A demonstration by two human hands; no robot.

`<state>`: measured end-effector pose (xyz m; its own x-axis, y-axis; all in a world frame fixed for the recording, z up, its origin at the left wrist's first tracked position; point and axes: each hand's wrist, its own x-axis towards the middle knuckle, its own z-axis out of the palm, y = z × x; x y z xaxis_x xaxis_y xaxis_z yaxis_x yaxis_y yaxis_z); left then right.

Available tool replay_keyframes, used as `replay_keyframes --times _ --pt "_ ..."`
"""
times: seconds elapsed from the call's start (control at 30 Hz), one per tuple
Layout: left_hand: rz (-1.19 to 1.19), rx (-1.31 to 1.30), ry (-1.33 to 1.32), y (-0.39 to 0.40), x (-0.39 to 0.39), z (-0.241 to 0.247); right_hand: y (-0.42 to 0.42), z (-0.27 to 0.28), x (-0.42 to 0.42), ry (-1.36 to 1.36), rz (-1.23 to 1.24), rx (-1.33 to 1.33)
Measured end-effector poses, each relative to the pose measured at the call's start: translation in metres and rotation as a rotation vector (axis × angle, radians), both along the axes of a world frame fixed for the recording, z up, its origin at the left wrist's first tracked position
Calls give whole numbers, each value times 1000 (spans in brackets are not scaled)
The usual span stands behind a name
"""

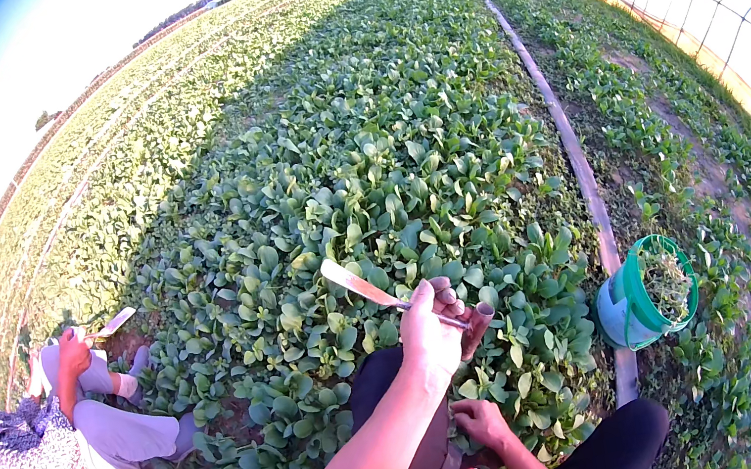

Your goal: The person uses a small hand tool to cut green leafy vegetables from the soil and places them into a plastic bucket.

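My left hand [440, 321] is raised in front of my knees, shut on a flat-bladed metal hand tool [361, 283]. The blade points up and to the left, with reddish-brown marks on its face, and the handle's round hollow end shows past my fingers. Lower down, my right hand [482, 420] is beside my leg, close to the leaves, with its fingers curled; whether it holds anything is hidden. Low leafy green plants [409, 213] grow densely before me and around both hands.
A green-rimmed bucket [615, 313] of pulled plants stands at my right, by a long pale hose or strip [565, 133]. At my left a co-worker [93, 450] sits low, holding a similar flat-bladed tool [114, 323]. A hooped frame with netting [737, 20] borders the right side.
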<state>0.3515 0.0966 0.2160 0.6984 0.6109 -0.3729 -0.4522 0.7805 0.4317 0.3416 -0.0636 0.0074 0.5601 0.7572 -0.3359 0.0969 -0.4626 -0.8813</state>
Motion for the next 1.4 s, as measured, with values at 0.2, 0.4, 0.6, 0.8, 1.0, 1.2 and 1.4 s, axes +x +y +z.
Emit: replay_keyframes --times 0.2,0.4,0.6,0.8,1.0,1.2,1.4 --pt "-30 22 50 -3 -4 -7 -24 154 51 -6 -216 459" --pt "-373 -132 -24 -20 12 -30 -22 199 41 246 -134 625" --pt "-588 295 5 -31 14 -36 -21 184 42 259 -410 574" --pt "-784 875 269 -49 20 -33 -54 201 72 146 -625 672" --pt "-700 1071 239 -56 28 -32 -93 227 130 -511 -352 103" --pt "-582 1263 190 -61 33 -38 -110 188 130 -313 -302 -50" --pt "-439 1330 208 -64 34 -40 -121 155 126 -501 -223 -152"
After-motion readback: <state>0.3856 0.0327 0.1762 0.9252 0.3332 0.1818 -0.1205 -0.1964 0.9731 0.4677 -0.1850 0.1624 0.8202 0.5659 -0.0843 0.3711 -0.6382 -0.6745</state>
